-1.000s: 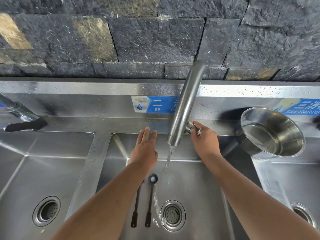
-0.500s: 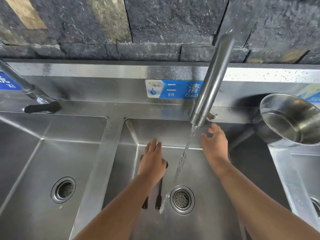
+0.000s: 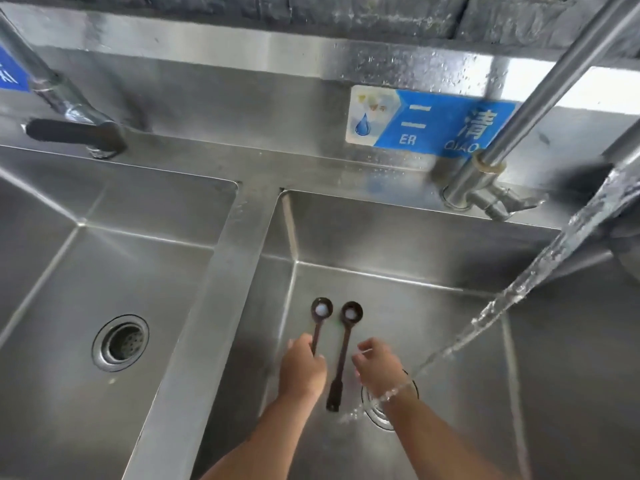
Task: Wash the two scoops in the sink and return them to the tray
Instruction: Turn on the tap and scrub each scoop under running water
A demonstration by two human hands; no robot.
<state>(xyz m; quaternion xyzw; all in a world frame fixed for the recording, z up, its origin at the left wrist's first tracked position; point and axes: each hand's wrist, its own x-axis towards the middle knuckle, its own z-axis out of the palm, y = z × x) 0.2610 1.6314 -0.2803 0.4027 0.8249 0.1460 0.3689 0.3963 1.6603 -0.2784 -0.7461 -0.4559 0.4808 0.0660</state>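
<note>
Hard to make out: left hand (image 3: 302, 370) covers the lower handle of the left scoop (image 3: 319, 322), fingers curled at the stem, looks like a grip but contact is partly hidden. Right hand (image 3: 379, 370) is loosely curled, fingers part open, just beside the right scoop (image 3: 346, 344); cannot tell if it touches the handle. The hand hides most of the drain (image 3: 377, 415) under it. Water stream (image 3: 540, 271) runs diagonally from the cut-off right edge, spout end out of view, splashing at the right wrist. Both scoops are dark, long-handled, lying side by side on the floor of the middle basin (image 3: 450, 341), bowls up with pale glints inside. Faucet pipe (image 3: 554, 77) is cropped at top. Steel sink unit, wet; left basin (image 3: 69, 341) with its own drain, black lever tap (image 3: 72, 135) behind it, blue label (image 3: 433, 124) on the backsplash, dark stone wall (image 3: 346, 8) above, blurred.
</note>
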